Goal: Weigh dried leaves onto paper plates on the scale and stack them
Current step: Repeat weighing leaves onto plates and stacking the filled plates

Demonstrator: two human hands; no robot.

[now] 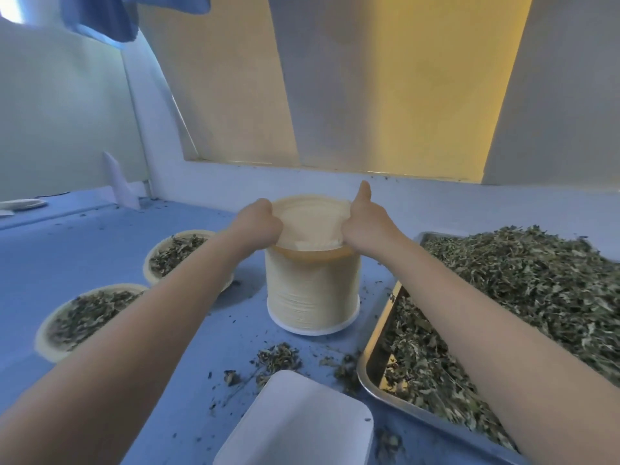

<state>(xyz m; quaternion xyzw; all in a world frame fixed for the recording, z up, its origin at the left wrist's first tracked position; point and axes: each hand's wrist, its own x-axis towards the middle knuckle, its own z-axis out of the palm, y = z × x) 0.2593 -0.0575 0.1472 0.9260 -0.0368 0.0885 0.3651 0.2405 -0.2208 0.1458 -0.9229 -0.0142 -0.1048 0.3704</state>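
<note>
At the blue bench (100, 250) we are reaching both arms toward twelve o'clock, where a tall stack of paper plates (312, 290) is standing. At three to five o'clock the steel tray (375, 360) is lying heaped with dried leaves (523, 280), the task's supply. At six o'clock the white scale (298, 421) is sitting bare, with no plate on it yet. At nine and ten o'clock two filled plates (84, 317) are resting side by side, not yet stacked. Loose leaf scraps (278, 359) are lying scattered between scale and stack.

Our left hand (258, 221) is curling its fingers over the left rim of the top plate (310, 218); our right hand (364, 223) is pinching the right rim, thumb raised. Both are holding that plate, which is tilting up from the pile.

The risk, as we judge it, is nested plates clinging together: two or more coming away would throw off the weighing. A sharp tug could also rock the tall stack, and our right forearm is passing just over the heaped tray, where a brush might scatter more leaves.
</note>
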